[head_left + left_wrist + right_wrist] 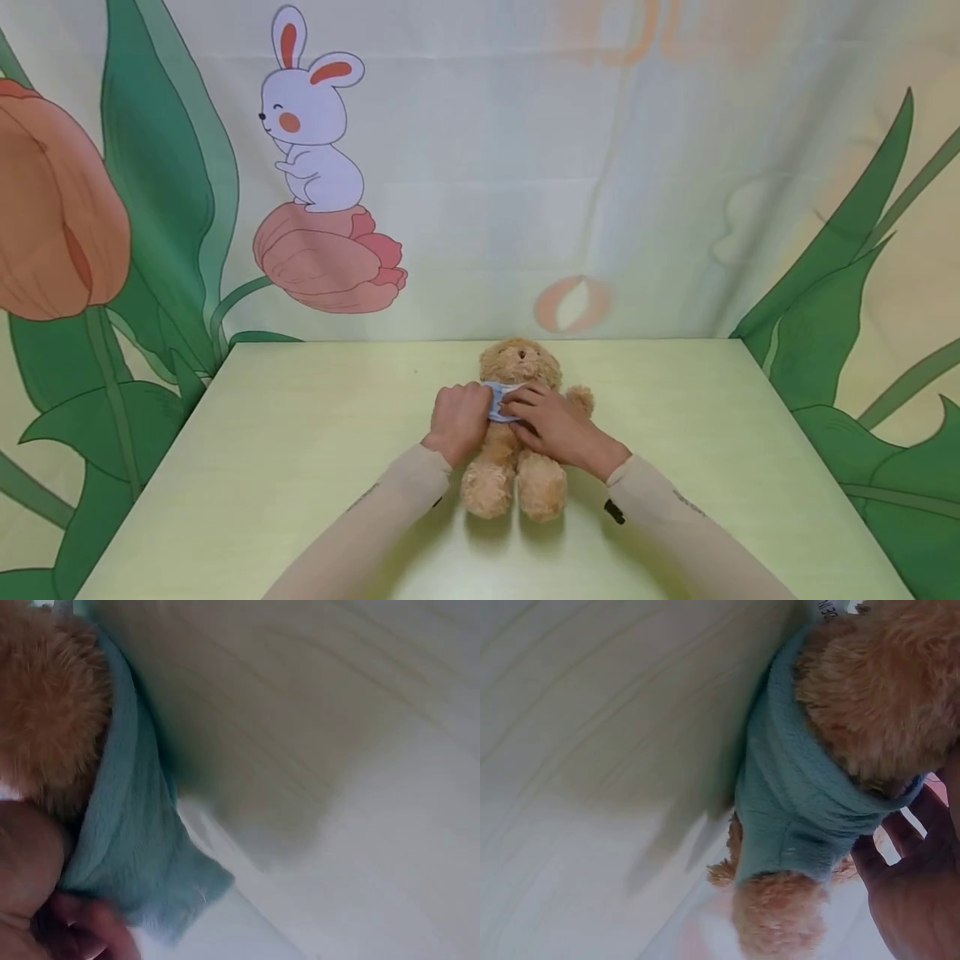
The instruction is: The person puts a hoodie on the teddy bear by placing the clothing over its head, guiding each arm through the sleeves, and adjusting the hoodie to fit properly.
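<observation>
A light brown teddy bear point(521, 362) lies on its back, head toward the far edge, dressed in a small blue shirt point(498, 402). My left hand point(460, 417) is curled at the shirt's side and grips it by the bear's body. In the left wrist view, a sleeve point(161, 862) hangs flat above those fingers, with no paw showing from it. My right hand point(553, 423) bends over the shirt front, its fingers pinching the cloth near the lower hem. The right wrist view shows a furry paw point(780, 911) poking out of the other sleeve.
The pale wood-grain table point(315, 433) extends around the bear. Behind it hangs a printed cloth point(480, 167) with a rabbit and tulips. A white tag point(829, 609) with print shows by the bear in the right wrist view.
</observation>
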### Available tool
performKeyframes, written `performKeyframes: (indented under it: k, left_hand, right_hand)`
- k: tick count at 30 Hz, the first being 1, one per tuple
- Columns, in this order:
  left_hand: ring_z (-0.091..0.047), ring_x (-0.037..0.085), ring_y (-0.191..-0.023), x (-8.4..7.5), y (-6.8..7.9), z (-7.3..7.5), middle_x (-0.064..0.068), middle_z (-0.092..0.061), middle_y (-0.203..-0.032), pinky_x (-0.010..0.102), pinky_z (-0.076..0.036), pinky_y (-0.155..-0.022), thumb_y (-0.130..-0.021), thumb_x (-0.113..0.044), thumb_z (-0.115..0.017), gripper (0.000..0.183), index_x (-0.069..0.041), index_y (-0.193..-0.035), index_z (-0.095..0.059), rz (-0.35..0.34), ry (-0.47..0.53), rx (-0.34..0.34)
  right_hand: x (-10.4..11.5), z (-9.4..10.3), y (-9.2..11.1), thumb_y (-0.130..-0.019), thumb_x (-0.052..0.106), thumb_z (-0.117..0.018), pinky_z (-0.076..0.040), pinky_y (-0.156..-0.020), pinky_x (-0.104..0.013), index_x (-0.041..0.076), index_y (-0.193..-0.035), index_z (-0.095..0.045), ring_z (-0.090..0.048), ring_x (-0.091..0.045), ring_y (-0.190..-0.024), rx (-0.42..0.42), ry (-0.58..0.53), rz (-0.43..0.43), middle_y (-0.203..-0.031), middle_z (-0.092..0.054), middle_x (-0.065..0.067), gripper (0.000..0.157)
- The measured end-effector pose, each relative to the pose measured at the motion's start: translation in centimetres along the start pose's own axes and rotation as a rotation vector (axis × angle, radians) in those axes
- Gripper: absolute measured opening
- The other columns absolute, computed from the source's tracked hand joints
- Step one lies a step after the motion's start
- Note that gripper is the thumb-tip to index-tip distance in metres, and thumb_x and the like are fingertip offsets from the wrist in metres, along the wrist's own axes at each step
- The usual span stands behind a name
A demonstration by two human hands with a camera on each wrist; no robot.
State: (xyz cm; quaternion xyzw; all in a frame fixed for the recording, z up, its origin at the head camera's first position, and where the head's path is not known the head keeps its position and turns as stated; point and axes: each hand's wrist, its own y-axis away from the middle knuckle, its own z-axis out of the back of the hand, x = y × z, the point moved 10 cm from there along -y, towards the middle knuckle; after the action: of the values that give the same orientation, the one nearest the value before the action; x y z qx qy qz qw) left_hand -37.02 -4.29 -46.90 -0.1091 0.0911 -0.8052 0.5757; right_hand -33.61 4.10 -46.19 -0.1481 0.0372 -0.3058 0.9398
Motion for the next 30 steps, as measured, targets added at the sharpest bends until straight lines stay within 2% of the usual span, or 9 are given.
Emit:
performKeyframes:
  k: [5, 8, 11, 14, 18, 21, 24, 28, 30]
  left_hand:
    - [-0.066, 0.029, -0.070, 0.5, 0.6, -0.4, 0.008, -0.068, -0.082, 0.042, -0.053, -0.059, -0.092, -0.014, -0.067, 0.003, -0.012, -0.093, -0.064, -0.055, 0.128, 0.102]
    - [-0.067, 0.029, -0.075, 0.7, 0.6, -0.9, 0.008, -0.068, -0.085, 0.043, -0.053, -0.062, -0.090, -0.013, -0.069, 0.010, -0.013, -0.095, -0.061, -0.055, 0.211, 0.197]
    - [-0.067, 0.027, -0.077, 0.7, 0.6, -1.3, 0.006, -0.068, -0.085, 0.043, -0.052, -0.063, -0.087, -0.015, -0.073, 0.016, -0.016, -0.095, -0.059, -0.039, 0.219, 0.252]
    - [-0.067, 0.027, -0.072, 0.4, 0.4, -1.2, 0.006, -0.069, -0.081, 0.043, -0.052, -0.059, -0.086, -0.018, -0.073, 0.012, -0.016, -0.092, -0.062, -0.026, 0.128, 0.205]
    - [-0.068, 0.026, -0.066, 0.4, 0.2, -1.1, 0.007, -0.069, -0.075, 0.040, -0.052, -0.054, -0.086, -0.018, -0.069, 0.006, -0.013, -0.083, -0.068, 0.016, -0.024, 0.070]
    - [-0.068, 0.026, -0.066, 0.6, 0.4, -1.1, 0.007, -0.069, -0.075, 0.040, -0.052, -0.055, -0.086, -0.016, -0.068, 0.007, -0.012, -0.082, -0.066, 0.031, -0.023, 0.028]
    - [-0.066, 0.026, -0.069, 0.6, 0.8, -1.0, 0.007, -0.067, -0.079, 0.040, -0.052, -0.057, -0.087, -0.011, -0.068, 0.008, -0.011, -0.089, -0.060, -0.022, 0.120, 0.071]
    - [-0.056, 0.018, -0.074, 1.0, 1.9, -0.3, 0.003, -0.060, -0.087, 0.033, -0.045, -0.063, -0.086, -0.005, -0.066, 0.018, -0.013, -0.098, -0.055, -0.097, 0.459, 0.188]
    - [-0.053, 0.016, -0.076, 1.9, 2.4, 0.4, 0.003, -0.059, -0.089, 0.031, -0.043, -0.066, -0.085, -0.002, -0.064, 0.019, -0.011, -0.100, -0.057, -0.083, 0.621, 0.213]
  right_hand:
    - [0.0, -0.3, 0.0, -0.101, 0.030, -0.055, -0.045, -0.106, -0.042, 0.019, -0.136, -0.060, -0.052, -0.025, -0.129, 0.015, -0.025, -0.018, -0.137, -0.060, -0.003, 0.036]
    - [0.0, -0.2, -0.2, -0.100, 0.032, -0.057, -0.045, -0.104, -0.041, 0.021, -0.132, -0.063, -0.053, -0.023, -0.126, -0.004, -0.040, -0.022, -0.133, -0.062, -0.001, 0.034]
    - [0.2, -0.1, -0.2, -0.098, 0.033, -0.060, -0.047, -0.101, -0.041, 0.021, -0.126, -0.067, -0.055, -0.022, -0.120, -0.013, -0.029, -0.007, -0.128, -0.064, 0.000, 0.031]
    - [0.4, -0.1, -0.2, -0.097, 0.033, -0.063, -0.047, -0.099, -0.041, 0.020, -0.122, -0.069, -0.057, -0.022, -0.115, -0.012, -0.016, 0.004, -0.125, -0.066, 0.001, 0.029]
    - [0.6, -0.3, -0.3, -0.097, 0.033, -0.062, -0.047, -0.098, -0.040, 0.021, -0.121, -0.070, -0.057, -0.021, -0.114, -0.011, -0.015, 0.019, -0.124, -0.067, 0.001, 0.028]
    - [0.7, -0.2, -0.4, -0.097, 0.034, -0.062, -0.047, -0.098, -0.039, 0.021, -0.121, -0.070, -0.057, -0.022, -0.114, -0.022, -0.018, 0.027, -0.124, -0.066, 0.001, 0.029]
    - [0.3, -0.2, -0.3, -0.097, 0.034, -0.062, -0.048, -0.098, -0.040, 0.022, -0.123, -0.069, -0.056, -0.022, -0.116, -0.026, -0.010, 0.005, -0.125, -0.065, 0.001, 0.030]
    - [-0.1, -0.2, -0.1, -0.098, 0.035, -0.059, -0.048, -0.095, -0.041, 0.025, -0.130, -0.064, -0.054, -0.021, -0.117, -0.013, 0.003, -0.037, -0.127, -0.061, 0.002, 0.033]
    - [-0.1, -0.2, -0.2, -0.099, 0.034, -0.057, -0.048, -0.096, -0.042, 0.027, -0.132, -0.062, -0.052, -0.022, -0.118, -0.013, 0.009, -0.036, -0.130, -0.059, 0.001, 0.034]
